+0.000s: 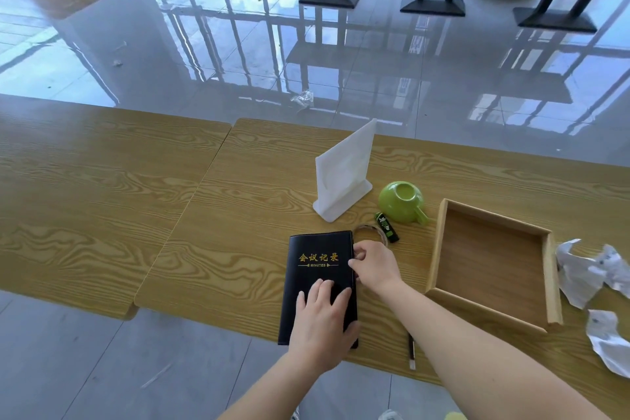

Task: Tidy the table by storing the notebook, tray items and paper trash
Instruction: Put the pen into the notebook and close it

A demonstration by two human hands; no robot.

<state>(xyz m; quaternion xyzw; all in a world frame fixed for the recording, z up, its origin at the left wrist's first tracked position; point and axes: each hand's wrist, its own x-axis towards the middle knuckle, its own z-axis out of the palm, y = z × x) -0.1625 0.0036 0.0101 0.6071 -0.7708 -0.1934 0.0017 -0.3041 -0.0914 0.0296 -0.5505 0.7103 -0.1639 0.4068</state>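
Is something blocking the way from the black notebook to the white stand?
Nothing visible: bare table lies between the notebook and the white stand. The clear ring sits just right of that path.

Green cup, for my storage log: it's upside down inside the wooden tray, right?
No. The head view shows the green cup upside down on the table, beside the wooden tray, not inside it.
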